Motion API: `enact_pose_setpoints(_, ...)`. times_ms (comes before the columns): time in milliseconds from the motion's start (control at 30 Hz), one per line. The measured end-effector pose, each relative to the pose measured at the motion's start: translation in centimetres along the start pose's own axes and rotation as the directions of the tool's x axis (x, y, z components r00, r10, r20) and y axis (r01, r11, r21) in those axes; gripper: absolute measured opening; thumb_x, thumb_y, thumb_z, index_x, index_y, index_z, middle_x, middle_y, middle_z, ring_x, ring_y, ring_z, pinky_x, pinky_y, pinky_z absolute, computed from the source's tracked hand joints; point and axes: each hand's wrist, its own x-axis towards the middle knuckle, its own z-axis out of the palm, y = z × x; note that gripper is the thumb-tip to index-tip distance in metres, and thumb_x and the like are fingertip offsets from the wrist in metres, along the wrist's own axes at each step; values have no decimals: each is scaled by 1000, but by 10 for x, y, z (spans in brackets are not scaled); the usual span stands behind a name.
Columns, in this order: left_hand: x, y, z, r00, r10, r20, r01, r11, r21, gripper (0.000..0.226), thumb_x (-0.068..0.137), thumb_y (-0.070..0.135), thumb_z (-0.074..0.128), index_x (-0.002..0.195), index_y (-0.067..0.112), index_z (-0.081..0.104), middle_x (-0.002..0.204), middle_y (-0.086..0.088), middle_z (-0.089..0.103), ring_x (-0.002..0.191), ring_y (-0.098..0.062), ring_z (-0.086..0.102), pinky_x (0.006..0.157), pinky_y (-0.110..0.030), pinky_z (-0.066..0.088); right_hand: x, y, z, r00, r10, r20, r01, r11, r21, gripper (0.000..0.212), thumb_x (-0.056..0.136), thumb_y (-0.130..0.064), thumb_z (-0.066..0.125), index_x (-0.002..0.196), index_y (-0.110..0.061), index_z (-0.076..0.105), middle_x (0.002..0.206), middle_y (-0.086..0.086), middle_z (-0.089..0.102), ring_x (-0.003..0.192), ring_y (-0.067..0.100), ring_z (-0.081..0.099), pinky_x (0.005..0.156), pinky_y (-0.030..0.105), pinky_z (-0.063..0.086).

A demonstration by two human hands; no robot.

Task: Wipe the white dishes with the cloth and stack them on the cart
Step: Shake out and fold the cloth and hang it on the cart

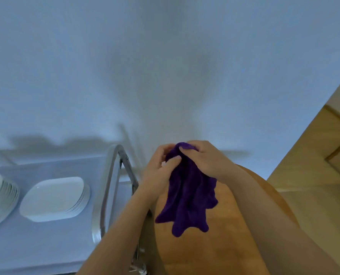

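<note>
Two bare hands meet at the centre of the frame, both gripping a deep purple, fluffy cloth at its bunched top. The left hand curls its fingers and thumb round the upper left edge of the cloth, and the right hand clamps over the top from the right, fingers folded down onto the fabric. The rest of the cloth hangs loose below the hands in soft folds, its ragged lower edge dangling in front of an orange-brown wooden surface in the lower middle of the frame.

At lower left stands a cart with a pale, cloth-covered top and a curved, shiny metal handle rail along its right side, just beside the left forearm. On that top, a stack of white, rounded-square ceramic plates sits at the left of the frame. A second stack of white dishes with ribbed-looking edges lies just beside it at the far left edge, partly cut off by the frame. Both stacks are well apart from the cloth and the hands.

A plain white wall fills the upper part of the frame, and light wooden panelling runs up the right side.
</note>
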Motion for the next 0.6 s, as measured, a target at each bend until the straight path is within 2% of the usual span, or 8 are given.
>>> enact_pose_setpoints(67,-3,0,1,991,37,128,-43,998,41,37,80,26,69,116,26,57,104,9,68,100,-8,65,82,-23,54,6,-7,3,999,-21,28,23,998,-63,41,96,-35,47,80,2,58,69,11,58,61,16,51,60,30,42)
enact_pose_setpoints(100,-2,2,0,991,39,129,-49,995,82,36,82,24,71,116,26,57,103,9,69,97,-8,66,81,-25,55,9,-9,3,999,-21,30,24,995,-99,42,95,-36,48,77,0,58,66,8,57,59,14,51,58,28,41)
enact_pose_setpoints(233,11,13,-12,998,50,41,-57,980,190,8,92,14,62,93,21,64,83,0,68,79,-15,66,67,-25,55,14,0,-4,999,-41,-9,38,978,-207,36,87,-43,59,78,-9,62,69,1,62,60,11,57,59,26,46)
enact_pose_setpoints(300,20,22,-19,997,73,-7,-68,956,285,14,93,13,57,83,20,64,76,-1,65,72,-13,60,64,-25,50,12,13,-10,1000,0,6,1,983,-184,28,82,-43,66,84,-15,64,77,0,67,70,14,64,65,28,52)
enact_pose_setpoints(433,36,41,-22,996,91,-10,-83,946,312,28,94,9,52,76,27,63,66,11,62,62,-2,57,58,-16,45,10,49,-7,971,136,195,-131,991,-36,19,85,-31,67,98,-16,67,92,-1,72,85,16,69,79,34,57)
enact_pose_setpoints(533,49,49,-28,987,96,-129,-49,943,329,21,93,18,54,74,23,61,64,10,59,60,-3,54,55,-14,42,8,70,-5,971,181,157,-182,983,-12,21,91,-30,59,101,-12,67,95,0,72,88,15,68,84,36,54)
enact_pose_setpoints(600,55,48,-36,970,109,-216,-8,907,422,18,89,27,61,75,15,58,67,5,56,63,-10,52,56,-20,40,8,76,-6,971,227,69,-226,974,-29,29,92,-35,57,91,-6,62,85,6,70,74,14,65,73,36,54)
